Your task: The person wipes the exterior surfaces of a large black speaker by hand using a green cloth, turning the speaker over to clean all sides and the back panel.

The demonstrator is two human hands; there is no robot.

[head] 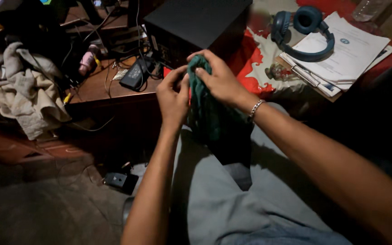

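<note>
Your left hand (173, 97) is raised in front of you with the forearm running up from the lower centre of the view; its fingers are curled and pinch the left edge of a dark green cloth (205, 113). Your right hand (218, 79) reaches in from the right, the forearm crossing the view diagonally, with a silver bracelet (256, 109) at the wrist. Its fingers close over the top of the cloth. Both hands are closed in a grip on the cloth, almost touching each other.

Behind the hands stands a black box (196, 22) on the desk (96, 86). To its left lie a black power adapter (137, 72) and tangled cables (114, 31). Further left, a beige cloth (28, 95) is heaped over the desk edge. To the right, blue headphones (302, 31) rest on a stack of papers (350, 54). A small black device (121, 181) lies on the floor (46, 204) below. Nothing stands between you and the hands.

The green cloth is held bunched at the top between both hands and hangs down from them over your lap, above the grey trousers (232, 204).
</note>
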